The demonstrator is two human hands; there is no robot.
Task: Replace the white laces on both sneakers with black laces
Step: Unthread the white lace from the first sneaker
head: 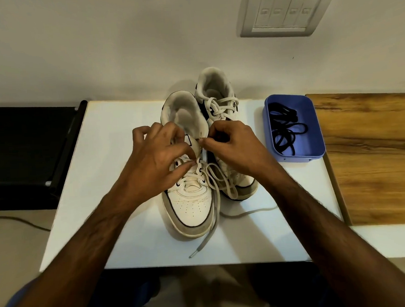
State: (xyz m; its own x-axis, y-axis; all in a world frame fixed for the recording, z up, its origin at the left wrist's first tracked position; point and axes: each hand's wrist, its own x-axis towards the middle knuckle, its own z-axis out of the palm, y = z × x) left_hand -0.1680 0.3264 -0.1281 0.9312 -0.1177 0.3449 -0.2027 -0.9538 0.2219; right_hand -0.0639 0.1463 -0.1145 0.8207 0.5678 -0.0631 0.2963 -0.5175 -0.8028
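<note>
Soft, even indoor light fell from above, leaving the pale plaster wall (119, 51) dim and greyish. The glossy white tabletop (118, 187) took a faint bluish sheen without hard glare. Weak shadows sat under the worn white leather sneakers (190, 206). Wide-angle distortion bent the white wall switch plate (285, 10) and table edges. The brown wood-grain board (372, 157) looked slightly smeared; the bottom edge fell dark.

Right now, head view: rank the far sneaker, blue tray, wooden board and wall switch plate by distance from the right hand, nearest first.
1. Far sneaker: just beyond the right hand, toward the wall.
2. Blue tray: to the hand's right on the white table, black laces inside.
3. Wooden board: farther right, past the tray.
4. Wall switch plate: up on the wall, farthest.
</note>
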